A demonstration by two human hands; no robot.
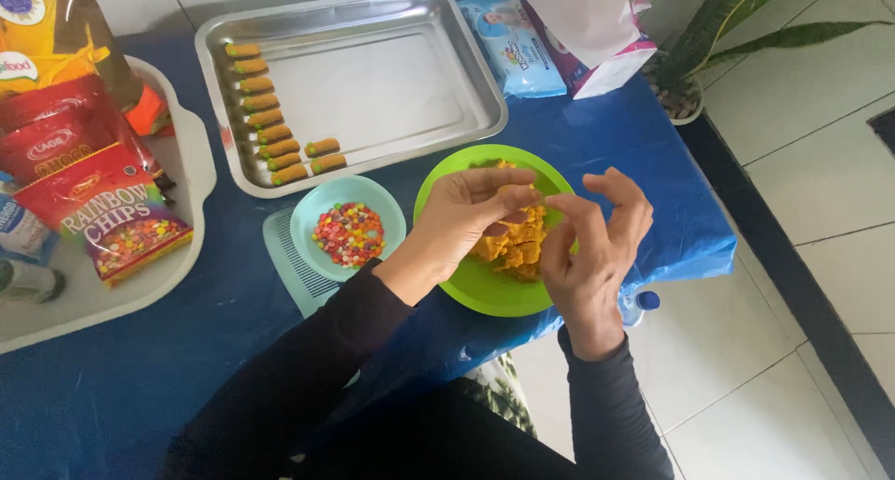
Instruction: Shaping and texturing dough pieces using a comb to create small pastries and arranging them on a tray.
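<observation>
- The left hand (471,214) reaches over the green plate (466,289), its fingers curled down and pinching a piece from the pile of orange dough (517,242) that sits on the plate.
- The right hand (597,247) hangs just beside it over the plate's right rim, fingers spread and loosely bent, gripping nothing that shows.
- The green plate stands near the front right corner of the desk (112,387); its near rim comes close to the desk's edge, where the blue plastic cover (653,200) hangs down.
- Just left of the plate, almost touching it, is a light blue bowl (312,242) of small coloured sweets (349,234), which rests on a pale ribbed tray (284,261).
- Behind both lies a steel baking tray (392,89); a column of orange rolls (263,116) with green tips runs along its left side, with two more beside the bottom of the column, and the rest of the tray is bare.
- At the left, a white tray (182,163) carries bright snack bags (103,214).
- At the far right corner lie a pack of wipes (513,47) and a pink-and-white bag (597,28).
- Open blue desk shows at the front left.
- Beyond the right edge is a pale tiled floor (811,191), with a potted plant (727,23) close to the corner.
</observation>
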